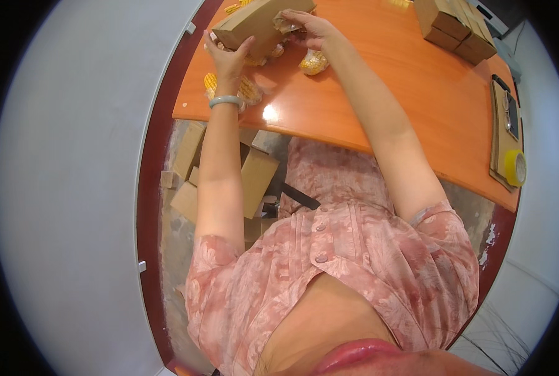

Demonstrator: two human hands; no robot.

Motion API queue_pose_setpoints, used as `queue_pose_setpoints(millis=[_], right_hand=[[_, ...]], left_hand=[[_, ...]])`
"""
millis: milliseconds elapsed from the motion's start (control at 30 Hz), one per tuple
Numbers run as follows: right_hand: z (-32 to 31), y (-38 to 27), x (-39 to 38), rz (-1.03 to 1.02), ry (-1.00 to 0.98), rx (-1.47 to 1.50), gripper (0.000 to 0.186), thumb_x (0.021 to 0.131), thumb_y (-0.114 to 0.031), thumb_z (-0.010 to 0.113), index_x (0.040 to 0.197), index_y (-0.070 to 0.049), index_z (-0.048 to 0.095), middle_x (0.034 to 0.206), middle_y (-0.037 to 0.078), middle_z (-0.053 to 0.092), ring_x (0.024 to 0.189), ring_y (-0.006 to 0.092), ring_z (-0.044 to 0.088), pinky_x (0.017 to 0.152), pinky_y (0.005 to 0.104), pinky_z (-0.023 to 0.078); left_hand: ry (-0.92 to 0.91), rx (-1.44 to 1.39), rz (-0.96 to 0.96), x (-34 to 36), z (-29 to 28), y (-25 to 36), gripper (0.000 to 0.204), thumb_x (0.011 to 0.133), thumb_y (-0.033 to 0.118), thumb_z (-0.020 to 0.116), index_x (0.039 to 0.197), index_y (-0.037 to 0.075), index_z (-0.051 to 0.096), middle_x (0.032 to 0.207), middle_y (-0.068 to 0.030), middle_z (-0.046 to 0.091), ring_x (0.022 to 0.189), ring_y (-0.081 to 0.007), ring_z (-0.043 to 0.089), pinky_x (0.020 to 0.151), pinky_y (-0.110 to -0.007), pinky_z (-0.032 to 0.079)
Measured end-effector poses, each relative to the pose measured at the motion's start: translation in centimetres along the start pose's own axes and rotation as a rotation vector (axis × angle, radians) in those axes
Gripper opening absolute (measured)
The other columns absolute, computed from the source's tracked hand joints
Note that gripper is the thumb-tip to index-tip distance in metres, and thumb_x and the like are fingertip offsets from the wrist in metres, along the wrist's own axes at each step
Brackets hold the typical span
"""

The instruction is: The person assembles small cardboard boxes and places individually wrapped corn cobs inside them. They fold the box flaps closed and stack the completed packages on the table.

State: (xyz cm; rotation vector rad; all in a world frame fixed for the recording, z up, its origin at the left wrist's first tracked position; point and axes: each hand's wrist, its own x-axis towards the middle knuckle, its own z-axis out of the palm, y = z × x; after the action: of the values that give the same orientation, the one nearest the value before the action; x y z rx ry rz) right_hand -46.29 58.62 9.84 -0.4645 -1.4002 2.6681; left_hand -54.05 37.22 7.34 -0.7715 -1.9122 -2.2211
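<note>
A closed brown cardboard box (254,26) is tilted above the far left part of the table. My left hand (229,61) grips its near left side, thumb and fingers apart around the cardboard. My right hand (316,30) is at the box's right end, with its fingers bent round a shiny, see-through piece; whether that is tape or plastic wrap I cannot tell. A plastic-wrapped corn cob (314,62) rests below my right hand. More yellow corn (250,91) in clear wrap lies beside my left wrist, and other cobs are partly hidden behind the box.
The orange table (380,81) has cardboard boxes (458,28) at its far right. Along the right edge lie a flat brown board (497,135), a dark phone-like object (511,116) and a yellow tape roll (514,168). Open cartons (259,178) stand on the floor below.
</note>
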Motion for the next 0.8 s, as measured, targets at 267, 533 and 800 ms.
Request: queue_pose_setpoints(millis=[267,533,800], right_hand=[[-0.8,0.4,2.9,-0.152,0.076,-0.02,0.023,0.087,-0.018,0.08,0.108,-0.01,0.073,0.1,0.002,0.072,0.085,0.016,0.067,0.077,0.0324,0.057],[-1.6,3.3,4.5,-0.318,0.346,-0.589,0.02,0.082,-0.019,0.082,0.094,-0.005,0.074,0.082,0.006,0.072,0.069,0.0125,0.063,0.063,0.0265,0.051],[-0.2,2.7,3.9,-0.566,0.406,-0.324,0.02,0.08,-0.014,0.081,0.093,-0.001,0.073,0.082,0.007,0.071,0.072,0.0123,0.064,0.063,0.0264,0.051]], left_hand=[[0.027,0.678,0.211,1.4,-1.7,0.3,0.133,0.059,0.033,0.1,0.155,-0.001,0.015,0.141,-0.0224,0.031,0.131,-0.035,0.039,0.112,-0.045,0.039],[-0.109,0.78,0.513,-0.4,-2.5,1.5,0.123,0.059,0.039,0.098,0.151,-0.001,0.027,0.135,-0.0223,0.042,0.126,-0.0384,0.043,0.107,-0.046,0.042],[-0.071,0.545,0.363,-0.9,-1.9,3.2,0.119,0.065,0.038,0.095,0.153,-0.002,0.026,0.143,-0.0235,0.041,0.137,-0.0364,0.04,0.11,-0.044,0.041]])
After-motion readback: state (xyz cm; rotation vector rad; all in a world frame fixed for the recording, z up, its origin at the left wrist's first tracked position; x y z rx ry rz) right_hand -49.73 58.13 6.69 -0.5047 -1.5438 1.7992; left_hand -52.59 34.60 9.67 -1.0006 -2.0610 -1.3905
